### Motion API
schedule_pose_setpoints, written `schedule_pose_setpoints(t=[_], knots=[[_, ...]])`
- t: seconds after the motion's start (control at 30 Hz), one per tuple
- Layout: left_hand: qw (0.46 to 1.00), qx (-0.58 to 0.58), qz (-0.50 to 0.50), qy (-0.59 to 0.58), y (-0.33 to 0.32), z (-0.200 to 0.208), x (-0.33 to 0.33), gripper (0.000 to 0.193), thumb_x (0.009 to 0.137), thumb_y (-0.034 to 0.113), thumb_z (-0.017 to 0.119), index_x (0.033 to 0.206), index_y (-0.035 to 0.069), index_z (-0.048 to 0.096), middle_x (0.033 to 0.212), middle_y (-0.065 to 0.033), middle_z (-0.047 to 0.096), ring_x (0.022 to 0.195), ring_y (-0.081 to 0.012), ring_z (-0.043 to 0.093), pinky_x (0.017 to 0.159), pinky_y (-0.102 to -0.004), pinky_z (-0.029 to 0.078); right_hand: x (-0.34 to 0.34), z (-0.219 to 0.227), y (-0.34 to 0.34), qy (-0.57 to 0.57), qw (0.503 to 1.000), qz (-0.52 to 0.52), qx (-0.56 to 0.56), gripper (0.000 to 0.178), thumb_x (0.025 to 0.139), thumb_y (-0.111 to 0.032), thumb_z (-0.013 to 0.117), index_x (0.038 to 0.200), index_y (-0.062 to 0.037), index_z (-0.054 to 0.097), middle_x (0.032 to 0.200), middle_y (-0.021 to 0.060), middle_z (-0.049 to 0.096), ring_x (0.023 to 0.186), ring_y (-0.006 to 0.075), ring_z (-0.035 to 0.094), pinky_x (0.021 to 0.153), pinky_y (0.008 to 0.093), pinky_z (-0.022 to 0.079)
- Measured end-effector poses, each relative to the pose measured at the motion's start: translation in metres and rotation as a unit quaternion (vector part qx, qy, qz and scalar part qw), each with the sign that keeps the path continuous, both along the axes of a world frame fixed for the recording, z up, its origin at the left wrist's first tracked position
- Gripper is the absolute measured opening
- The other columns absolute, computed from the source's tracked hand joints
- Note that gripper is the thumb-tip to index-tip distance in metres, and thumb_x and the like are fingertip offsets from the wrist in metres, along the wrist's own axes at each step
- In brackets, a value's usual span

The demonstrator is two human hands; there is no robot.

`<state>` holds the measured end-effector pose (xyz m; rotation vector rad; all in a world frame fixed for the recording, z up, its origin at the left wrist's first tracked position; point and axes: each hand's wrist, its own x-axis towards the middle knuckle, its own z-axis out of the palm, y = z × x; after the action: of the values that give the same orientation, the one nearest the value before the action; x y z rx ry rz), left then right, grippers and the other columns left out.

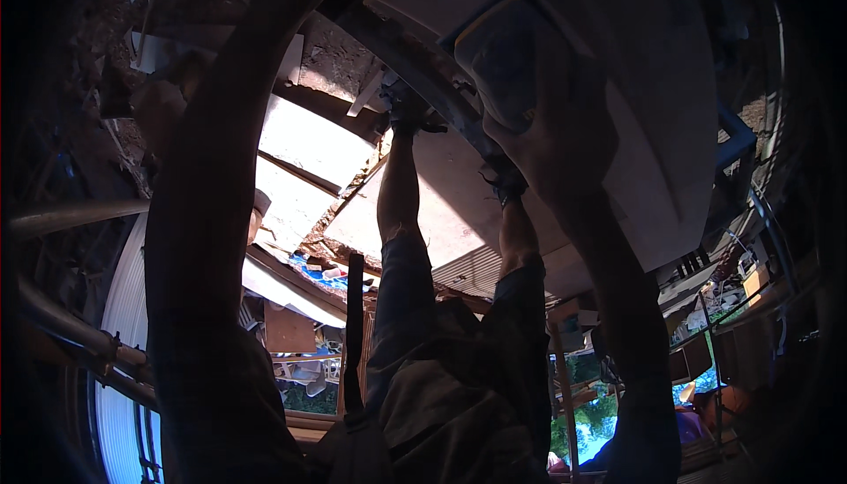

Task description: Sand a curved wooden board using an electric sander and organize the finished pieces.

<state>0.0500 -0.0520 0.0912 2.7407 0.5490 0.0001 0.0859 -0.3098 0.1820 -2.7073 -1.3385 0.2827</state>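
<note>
My right hand (560,127) is raised in front of a broad pale panel (644,175), its fingers curled round a dark, rounded block-shaped thing (507,56) with a thin yellow edge. Shadow hides what kind of thing it is. Beside it, a dark narrow beam (415,65) slants along the panel's edge toward my feet. My left arm (212,157) stretches up past the top edge, so that hand is out of sight.
My shod feet (408,105) are on boards, partly sunlit (309,144). Metal pipes (84,330) and a white corrugated sheet (123,299) stand at left. An orange rounded shape (723,403) above purple cloth is at lower right. Scattered debris (331,272) lies below.
</note>
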Motion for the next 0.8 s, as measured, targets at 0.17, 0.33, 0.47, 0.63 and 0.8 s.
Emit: schedule_pose_setpoints(t=[0.17, 0.33, 0.47, 0.63, 0.8], knots=[[0.999, 0.029, -0.017, -0.010, -0.001, -0.011, -0.003, 0.044, 0.071, 0.026, 0.068, 0.115, 0.028, 0.060, 0.108, -0.0106, 0.048, 0.094, -0.0312, 0.043, 0.079, -0.0417, 0.044, 0.006, 0.001, 0.070, -0.012, 0.999, -0.006, 0.038, 0.083, 0.055, -0.032, 0.080, 0.125, -0.0108, 0.042, 0.099, 0.0144, 0.049, 0.079, 0.0285, 0.057, 0.059, 0.0347, 0.051], [0.996, 0.073, -0.048, -0.033, 0.001, -0.014, -0.008, 0.047, 0.072, 0.026, 0.067, 0.118, 0.030, 0.057, 0.113, -0.0113, 0.048, 0.098, -0.0311, 0.043, 0.080, -0.0411, 0.045, 0.025, -0.002, 0.070, -0.078, 0.993, 0.012, 0.086, 0.075, 0.058, -0.027, 0.076, 0.124, -0.0139, 0.044, 0.097, 0.0123, 0.048, 0.077, 0.0261, 0.056, 0.061, 0.0320, 0.049], [0.999, 0.031, 0.017, 0.034, -0.005, -0.005, -0.012, 0.051, 0.074, 0.027, 0.066, 0.122, 0.032, 0.053, 0.118, -0.0114, 0.045, 0.100, -0.0312, 0.044, 0.080, -0.0418, 0.047, 0.032, -0.001, 0.003, 0.013, 0.999, 0.014, 0.037, 0.094, 0.052, -0.030, 0.085, 0.130, -0.0100, 0.038, 0.106, 0.0193, 0.048, 0.087, 0.0314, 0.058, 0.062, 0.0364, 0.053], [0.999, 0.030, 0.012, 0.029, -0.002, -0.007, -0.006, 0.050, 0.075, 0.027, 0.066, 0.122, 0.033, 0.053, 0.118, -0.0111, 0.044, 0.100, -0.0313, 0.044, 0.079, -0.0428, 0.046, 0.019, 0.012, -0.054, 0.030, 0.999, 0.031, -0.023, 0.092, 0.054, -0.031, 0.083, 0.131, -0.0085, 0.037, 0.104, 0.0176, 0.049, 0.088, 0.0303, 0.057, 0.062, 0.0361, 0.053], [0.998, 0.024, 0.020, 0.056, 0.001, -0.005, -0.005, 0.051, 0.074, 0.028, 0.066, 0.123, 0.035, 0.052, 0.118, -0.0108, 0.044, 0.101, -0.0313, 0.043, 0.079, -0.0440, 0.045, 0.007, 0.006, -0.016, 0.027, 0.997, 0.055, -0.044, 0.095, 0.052, -0.031, 0.084, 0.131, -0.0085, 0.036, 0.102, 0.0149, 0.049, 0.086, 0.0282, 0.057, 0.063, 0.0355, 0.053]])
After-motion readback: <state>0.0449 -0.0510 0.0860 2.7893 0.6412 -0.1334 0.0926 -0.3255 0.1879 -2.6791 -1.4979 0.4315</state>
